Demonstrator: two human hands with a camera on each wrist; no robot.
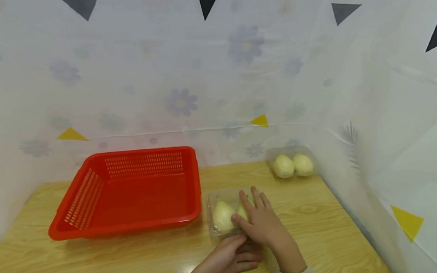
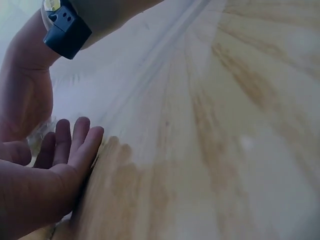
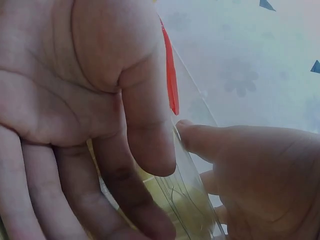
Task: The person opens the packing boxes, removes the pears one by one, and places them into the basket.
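A clear plastic box [image 1: 214, 215] with two pale yellow-green pears [image 1: 223, 216] stands on the table, right of the red basket. My right hand [image 1: 261, 221] rests on the box's top with fingers spread, partly covering the right pear. At the box's near side is my left hand [image 1: 229, 259], its thumb by the front edge and its fingers pointing right, below the right hand. The left wrist view shows the left hand [image 2: 55, 175] with its fingers extended. In the right wrist view, the right hand [image 3: 265, 172] lies along the clear plastic, and the left hand [image 3: 75, 100] looms close.
A red plastic basket [image 1: 137, 228] with slotted walls stands left on the wooden table [image 1: 117, 262]. Another clear box with two pears [image 1: 293, 166] sits at the back right. White flower-patterned sheeting [image 1: 142, 74] encloses the back and sides.
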